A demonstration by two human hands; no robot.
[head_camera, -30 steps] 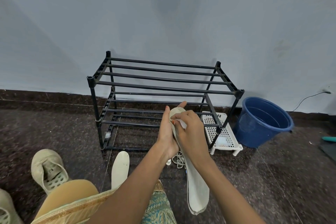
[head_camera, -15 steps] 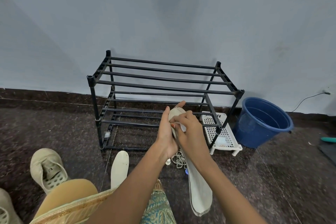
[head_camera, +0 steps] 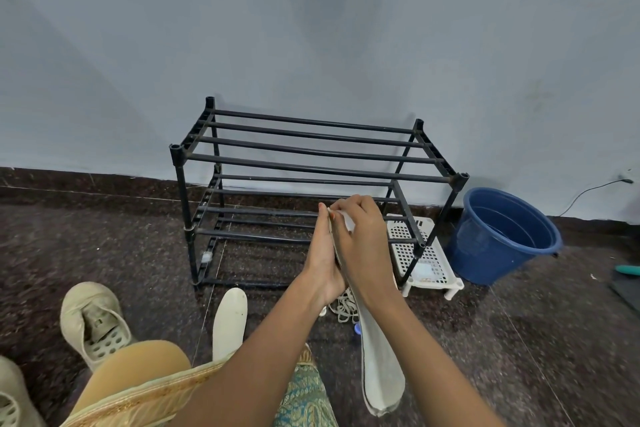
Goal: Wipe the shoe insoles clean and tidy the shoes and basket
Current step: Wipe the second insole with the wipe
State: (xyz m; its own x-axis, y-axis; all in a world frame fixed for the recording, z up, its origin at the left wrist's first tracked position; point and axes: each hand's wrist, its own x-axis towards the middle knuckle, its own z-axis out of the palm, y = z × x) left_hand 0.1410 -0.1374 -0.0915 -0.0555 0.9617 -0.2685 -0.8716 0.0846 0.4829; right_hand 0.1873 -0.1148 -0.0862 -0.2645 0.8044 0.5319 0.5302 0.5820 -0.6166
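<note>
I hold a pale insole (head_camera: 381,374) on edge in front of the rack, its lower end hanging over my lap. My left hand (head_camera: 322,253) backs the insole's upper half from the left. My right hand (head_camera: 363,246) presses a small white cloth (head_camera: 347,222) against the insole's top end. A second insole (head_camera: 230,319) lies flat on the floor beside my knee. One beige shoe (head_camera: 93,319) sits at the left, and another beige shoe (head_camera: 10,399) is cut off at the bottom left corner. The white perforated basket (head_camera: 427,229) stands under the rack's right end.
A black tube shoe rack (head_camera: 311,156) stands against the wall with bare shelves. A blue bucket (head_camera: 502,239) holding water is at the right. Loose laces (head_camera: 344,305) and a small blue item (head_camera: 356,329) lie on the dark floor below my hands.
My right hand has slid the cloth up to the insole's top end. The insole's lower end has swung slightly right. My left hand has barely moved.
</note>
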